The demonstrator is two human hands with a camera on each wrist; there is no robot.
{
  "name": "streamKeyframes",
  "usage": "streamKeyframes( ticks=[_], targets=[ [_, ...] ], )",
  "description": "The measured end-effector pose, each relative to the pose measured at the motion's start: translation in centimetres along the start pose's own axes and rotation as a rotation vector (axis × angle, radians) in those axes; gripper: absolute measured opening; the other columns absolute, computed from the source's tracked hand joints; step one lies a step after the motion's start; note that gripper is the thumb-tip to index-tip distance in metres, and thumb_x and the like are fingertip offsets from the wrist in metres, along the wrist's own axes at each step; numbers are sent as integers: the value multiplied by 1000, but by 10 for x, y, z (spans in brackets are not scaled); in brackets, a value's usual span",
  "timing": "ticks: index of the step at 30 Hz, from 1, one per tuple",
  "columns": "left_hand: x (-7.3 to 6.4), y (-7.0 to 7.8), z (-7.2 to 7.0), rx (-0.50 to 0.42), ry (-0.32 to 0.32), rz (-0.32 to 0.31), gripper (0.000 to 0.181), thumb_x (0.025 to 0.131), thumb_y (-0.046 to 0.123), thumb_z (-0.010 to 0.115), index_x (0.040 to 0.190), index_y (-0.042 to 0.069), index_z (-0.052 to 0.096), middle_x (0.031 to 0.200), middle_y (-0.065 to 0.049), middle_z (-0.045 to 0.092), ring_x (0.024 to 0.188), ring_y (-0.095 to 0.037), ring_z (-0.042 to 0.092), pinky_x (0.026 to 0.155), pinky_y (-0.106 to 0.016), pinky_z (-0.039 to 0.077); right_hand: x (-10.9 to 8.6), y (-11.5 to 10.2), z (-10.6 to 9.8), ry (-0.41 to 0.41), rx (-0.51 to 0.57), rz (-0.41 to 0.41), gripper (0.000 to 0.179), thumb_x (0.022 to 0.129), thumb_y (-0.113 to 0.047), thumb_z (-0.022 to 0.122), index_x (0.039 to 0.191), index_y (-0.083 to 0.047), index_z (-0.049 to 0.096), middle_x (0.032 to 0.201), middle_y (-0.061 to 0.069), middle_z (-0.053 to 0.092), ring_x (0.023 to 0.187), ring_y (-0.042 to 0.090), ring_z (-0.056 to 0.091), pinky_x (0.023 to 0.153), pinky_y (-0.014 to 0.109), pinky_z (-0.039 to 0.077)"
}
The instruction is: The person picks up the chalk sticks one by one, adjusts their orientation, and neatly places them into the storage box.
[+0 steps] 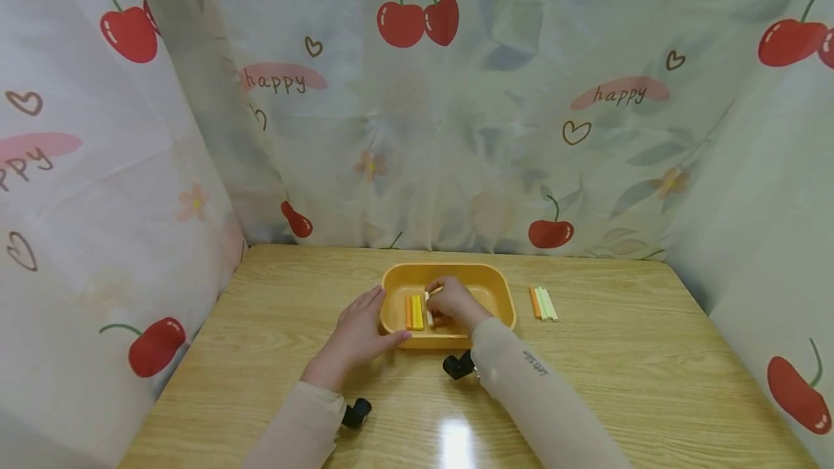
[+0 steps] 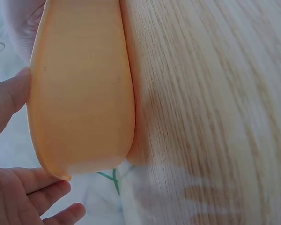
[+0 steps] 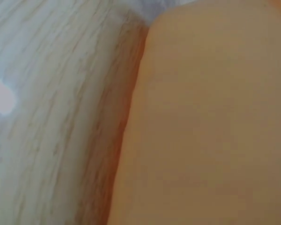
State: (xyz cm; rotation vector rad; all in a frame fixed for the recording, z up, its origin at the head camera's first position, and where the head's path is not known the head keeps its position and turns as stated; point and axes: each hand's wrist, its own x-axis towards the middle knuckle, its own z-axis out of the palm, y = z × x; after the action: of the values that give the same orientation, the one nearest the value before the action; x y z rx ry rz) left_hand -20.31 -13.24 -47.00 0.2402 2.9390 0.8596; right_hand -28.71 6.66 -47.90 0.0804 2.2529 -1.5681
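An orange-yellow plastic box (image 1: 491,342) stands on the table, its front wall filling much of both wrist views. My left hand (image 1: 355,331) rests at its front left corner, thumb on the front rim and fairly straight fingers along the left side. In the left wrist view, the thumb (image 2: 9,101) touches the rim. Inside the box, my right hand (image 1: 454,301) pinches a white chalk stick (image 1: 428,313) just right of a row of orange and yellow chalk sticks (image 1: 415,312). The right wrist view shows no fingers, only the box wall (image 3: 210,117) and the tabletop.
To the right of the box, a small row of orange and pale green chalk sticks (image 1: 543,303) lies on the wooden table (image 1: 625,353). Curtains (image 1: 489,129) printed with cherries hang behind the table and on both sides.
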Motion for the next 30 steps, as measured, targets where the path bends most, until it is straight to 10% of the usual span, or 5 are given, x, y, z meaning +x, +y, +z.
streamKeyframes(
  ticks=[30],
  targets=[
    [1,-1,1,-4,-4,-4,104,84,63,71,158,5,27,164,-11,24,150,-33,21,121,-52,17,-3,-8,-3,41,-121,-27,32,86,4,64,119,2,63,78,10,58,57,18,55,55,31,57]
  ],
)
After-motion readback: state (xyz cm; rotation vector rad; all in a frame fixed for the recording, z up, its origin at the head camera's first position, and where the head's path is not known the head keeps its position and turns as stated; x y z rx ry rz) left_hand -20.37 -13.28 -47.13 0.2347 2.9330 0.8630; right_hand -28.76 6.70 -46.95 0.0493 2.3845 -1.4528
